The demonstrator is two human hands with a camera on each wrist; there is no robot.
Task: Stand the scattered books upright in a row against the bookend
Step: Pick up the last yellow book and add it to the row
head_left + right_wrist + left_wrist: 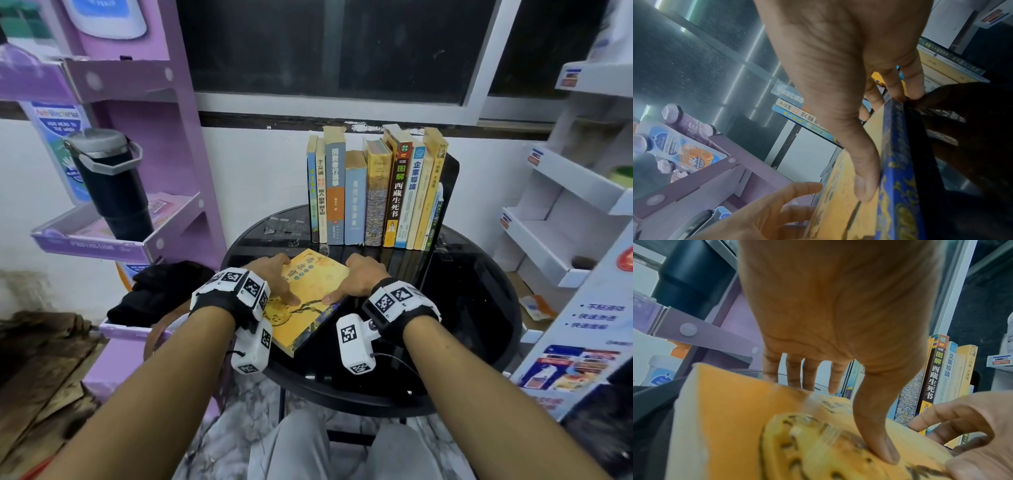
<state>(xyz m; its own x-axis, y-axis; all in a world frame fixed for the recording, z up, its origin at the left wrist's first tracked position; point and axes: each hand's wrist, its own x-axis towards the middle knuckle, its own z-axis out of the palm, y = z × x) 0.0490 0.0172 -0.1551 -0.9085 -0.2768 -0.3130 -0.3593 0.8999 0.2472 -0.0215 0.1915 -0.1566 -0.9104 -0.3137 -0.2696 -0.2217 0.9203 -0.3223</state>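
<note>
A yellow book (315, 291) with a blue spine lies flat on the round black glass table (462, 291), near its front left. My left hand (287, 281) grips the book's left side: the thumb (879, 443) presses the cover and the fingers reach over the far edge. My right hand (352, 279) grips the right side, with its thumb (865, 186) on the cover and the fingers curled at the blue spine (898, 162). Behind, a row of books (373, 192) stands upright against a black bookend (450, 185) at its right end.
A purple display shelf (164, 171) holding a dark bottle (113, 185) stands left of the table. A black cloth (161, 291) lies beside the table's left edge. White cardboard shelves (561, 219) are on the right. A wall and window are close behind the row.
</note>
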